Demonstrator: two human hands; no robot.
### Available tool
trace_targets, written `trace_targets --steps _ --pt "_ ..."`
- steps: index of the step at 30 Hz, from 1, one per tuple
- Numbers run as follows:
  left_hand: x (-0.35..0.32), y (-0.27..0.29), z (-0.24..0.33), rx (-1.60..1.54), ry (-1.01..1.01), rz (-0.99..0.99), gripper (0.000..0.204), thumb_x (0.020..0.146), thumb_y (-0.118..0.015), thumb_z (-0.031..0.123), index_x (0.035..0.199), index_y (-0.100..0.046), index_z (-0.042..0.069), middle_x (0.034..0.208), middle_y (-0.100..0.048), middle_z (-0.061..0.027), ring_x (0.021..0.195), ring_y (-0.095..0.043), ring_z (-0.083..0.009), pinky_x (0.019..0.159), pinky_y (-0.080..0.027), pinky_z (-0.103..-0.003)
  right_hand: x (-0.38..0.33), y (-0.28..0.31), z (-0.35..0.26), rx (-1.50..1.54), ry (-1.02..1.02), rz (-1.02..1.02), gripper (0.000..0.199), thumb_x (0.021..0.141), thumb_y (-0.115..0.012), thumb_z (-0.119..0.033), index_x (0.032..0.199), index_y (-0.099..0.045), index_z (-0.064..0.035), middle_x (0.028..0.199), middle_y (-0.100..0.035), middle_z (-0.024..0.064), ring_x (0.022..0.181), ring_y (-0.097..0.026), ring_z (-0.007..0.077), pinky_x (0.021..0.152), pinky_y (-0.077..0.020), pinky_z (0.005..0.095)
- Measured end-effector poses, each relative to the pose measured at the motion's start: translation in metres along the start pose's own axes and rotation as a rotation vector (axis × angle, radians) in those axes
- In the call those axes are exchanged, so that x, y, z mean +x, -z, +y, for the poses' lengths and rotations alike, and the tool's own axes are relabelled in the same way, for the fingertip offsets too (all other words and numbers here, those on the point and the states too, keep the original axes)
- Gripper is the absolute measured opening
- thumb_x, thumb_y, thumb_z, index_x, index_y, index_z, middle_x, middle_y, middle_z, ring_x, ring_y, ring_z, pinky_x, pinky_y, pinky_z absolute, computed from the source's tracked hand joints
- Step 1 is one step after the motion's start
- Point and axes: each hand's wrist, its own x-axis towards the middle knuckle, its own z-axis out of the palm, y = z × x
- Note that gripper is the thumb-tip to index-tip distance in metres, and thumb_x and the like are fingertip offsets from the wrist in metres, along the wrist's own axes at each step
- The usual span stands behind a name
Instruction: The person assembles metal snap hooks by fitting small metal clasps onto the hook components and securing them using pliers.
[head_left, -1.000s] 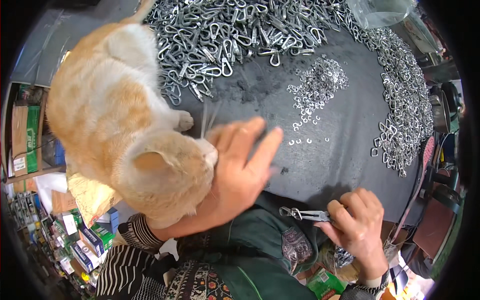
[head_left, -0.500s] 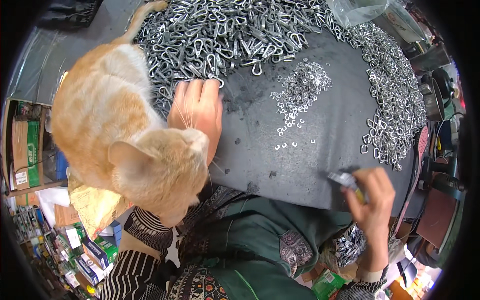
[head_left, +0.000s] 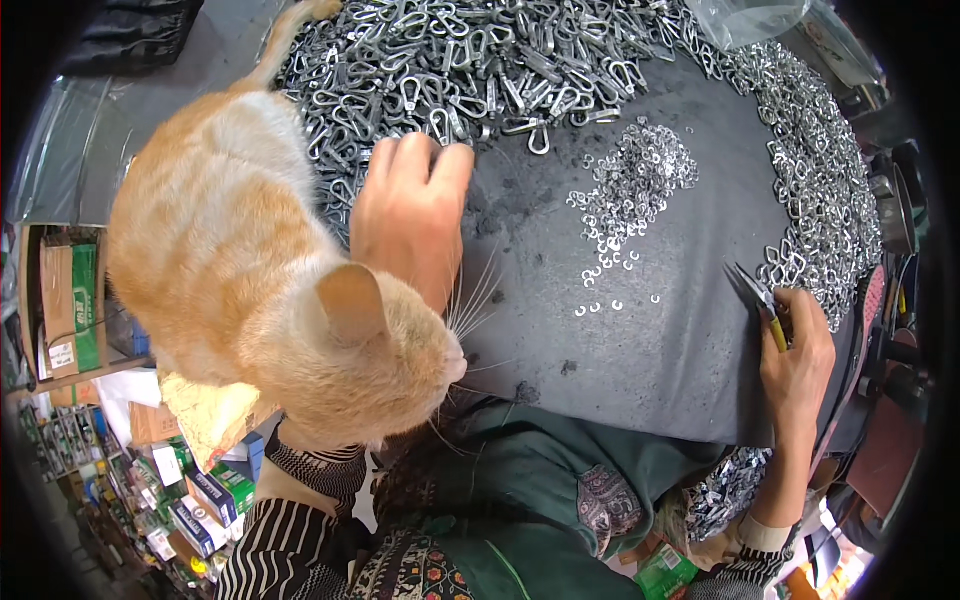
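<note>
Relative to the frame half a second earlier, the right hand point(head_left: 800, 345) is displaced from near the front edge of the table point(head_left: 660, 390) to its right side. It grips yellow-handled pliers point(head_left: 770, 315); the jaws are slightly parted and point up and to the left, just beside the heap of metal links point(head_left: 825, 185). The left hand point(head_left: 410, 215) remains at the near margin of the pile of snap hooks point(head_left: 470, 70). Its fingers are bent; whether they grip a hook cannot be told, as the fingertips are hidden. The head of the orange-and-white cat point(head_left: 220, 230) now extends farther right, across the left forearm.

Edges and room: the front edge of the table curves above the person's green garment point(head_left: 560, 490). Bare surface separates the two hands, below the heap of C-shaped rings point(head_left: 650, 175). On the left, the cat's body bounds the left hand; above, the hook pile bounds it.

Surface and room: the table covering is dark grey, with black smudges near the hooks. A clear plastic bag point(head_left: 750, 25) lies at the upper right. Shelving point(head_left: 60, 385) and boxes point(head_left: 205, 510) stand at the left, below table level.
</note>
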Motion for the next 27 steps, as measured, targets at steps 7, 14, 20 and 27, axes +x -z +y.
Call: trace_targets --steps 7,14,20,27 --pt "-0.003 0.017 0.022 -0.607 0.34 0.173 0.013 0.084 -0.069 -0.003 0.093 -0.061 0.002 0.089 -0.06 -0.0074 0.074 -0.062 -0.0161 0.065 -0.05 -0.028 -0.004 -0.003 0.002 0.074 -0.049 0.044 0.024 0.08 -0.07 0.002 0.101 -0.059 -0.0016 0.09 -0.062 0.0164 0.084 -0.063 0.0357 0.075 -0.0486 0.0423" --pt "-0.007 0.031 0.037 -1.399 0.677 -0.204 0.015 0.093 -0.058 -0.002 0.107 -0.053 0.001 0.101 -0.068 -0.0145 0.075 -0.063 -0.0117 0.061 -0.051 -0.021 -0.004 -0.007 0.008 0.047 0.01 0.048 0.021 0.081 -0.068 0.004 0.1 -0.059 0.0001 0.09 -0.061 0.0167 0.084 -0.063 0.035 0.077 -0.049 0.0393" --pt "-0.004 0.04 0.022 -1.768 0.788 -0.539 0.034 0.095 -0.059 0.007 0.128 -0.05 0.001 0.101 -0.063 -0.0102 0.077 -0.06 -0.0105 0.063 -0.049 -0.02 -0.002 -0.01 0.019 0.021 -0.045 0.01 0.024 0.082 -0.062 0.008 0.104 -0.058 -0.0006 0.097 -0.064 0.0193 0.092 -0.065 0.0373 0.08 -0.0494 0.0414" --pt "-0.006 0.036 0.02 -2.017 0.852 -0.534 0.036 0.094 -0.061 0.002 0.127 -0.049 -0.001 0.107 -0.063 -0.0089 0.097 -0.062 -0.0153 0.075 -0.054 -0.024 -0.001 -0.003 0.016 0.02 -0.036 -0.007 0.027 0.08 -0.062 0.008 0.105 -0.058 -0.0008 0.095 -0.064 0.0198 0.09 -0.064 0.0381 0.079 -0.049 0.0425"
